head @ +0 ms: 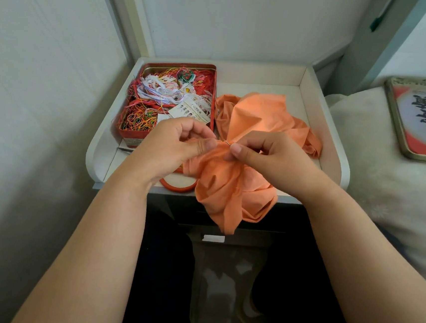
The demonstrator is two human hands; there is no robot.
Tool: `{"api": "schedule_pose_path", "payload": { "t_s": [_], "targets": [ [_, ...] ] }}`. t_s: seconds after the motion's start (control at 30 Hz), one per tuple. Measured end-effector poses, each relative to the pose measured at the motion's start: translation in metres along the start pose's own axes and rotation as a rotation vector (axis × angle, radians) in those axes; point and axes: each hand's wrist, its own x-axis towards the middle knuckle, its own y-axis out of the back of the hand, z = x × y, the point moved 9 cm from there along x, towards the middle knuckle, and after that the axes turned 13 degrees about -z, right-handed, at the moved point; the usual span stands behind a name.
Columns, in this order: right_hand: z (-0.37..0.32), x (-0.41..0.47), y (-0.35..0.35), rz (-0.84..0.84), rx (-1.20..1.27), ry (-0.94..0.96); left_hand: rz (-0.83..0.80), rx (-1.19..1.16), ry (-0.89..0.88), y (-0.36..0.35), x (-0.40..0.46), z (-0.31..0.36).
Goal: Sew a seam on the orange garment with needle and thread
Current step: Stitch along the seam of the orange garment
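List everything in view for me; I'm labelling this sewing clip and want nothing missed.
orange garment: one, orange, crumpled on the tray and hanging over its front edge
needle: one, thin metal, between the two hands at the fabric fold
tin of threads: one, red, open, tangled multicolour threads and paper cards inside, left part of the tray
tray: one, white, raised rim, on a dark cabinet
orange ring: one, at the tray's front edge, partly hidden
tin lid: one, printed red and white, on the pale surface at right
left hand: pinches the garment
right hand: pinches the needle
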Motion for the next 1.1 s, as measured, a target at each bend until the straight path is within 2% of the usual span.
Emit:
{"api": "schedule_pose_path", "payload": {
  "t_s": [0.2, 0.33, 0.87, 1.03, 1.1],
  "targets": [
    [-0.010, -0.002, -0.005, 0.029, -0.200, 0.047, -0.015, 0.179, 0.044, -0.004, -0.002, 0.002],
    [-0.010, -0.001, -0.006, 0.052, -0.260, 0.037, 0.039, 0.175, 0.003, 0.000, -0.001, 0.005],
    [-0.006, 0.002, -0.003, 0.119, -0.488, -0.065, 0.077, 0.286, -0.003, -0.003, -0.001, 0.007],
    [-0.006, 0.001, 0.000, 0.242, -0.503, -0.072, 0.097, 0.301, -0.027, -0.008, -0.002, 0.013],
    [-0.003, 0.001, 0.000, 0.297, -0.429, -0.090, 0.098, 0.310, -0.051, -0.014, -0.003, 0.019]
  ]
}}
